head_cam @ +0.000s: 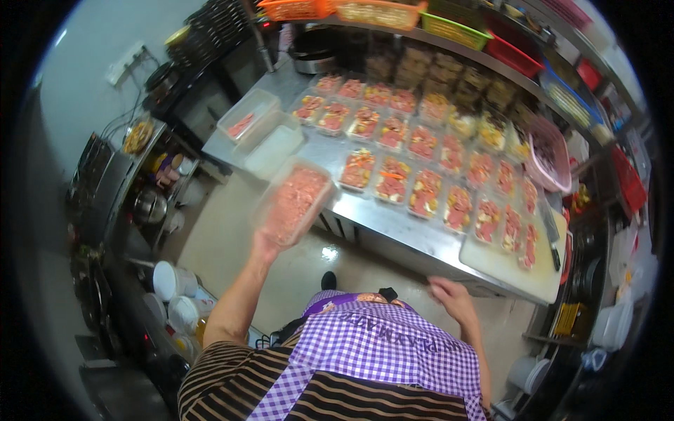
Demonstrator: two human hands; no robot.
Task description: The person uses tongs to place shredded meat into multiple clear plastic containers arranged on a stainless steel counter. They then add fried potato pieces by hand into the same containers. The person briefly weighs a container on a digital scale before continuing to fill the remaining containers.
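My left hand (271,243) holds a clear plastic container of pink minced or chopped meat (296,202) by its near end, over the floor beside the steel table (368,213). Motion blurs the container a little. My right hand (447,294) hangs in front of the table's near edge with nothing visible in it, its fingers bent and blurred. Rows of small clear trays with sliced pink meat and vegetables (392,179) cover much of the table. At its left end stand a container with a few meat slices (247,118) and a container with no meat visible (271,147).
A white cutting board (511,263) lies at the table's right end, with a knife (553,242) on it. Behind it stands a pink basket (550,163). Coloured baskets (379,13) line the shelf above. White buckets (174,281) stand on the left, near my left arm.
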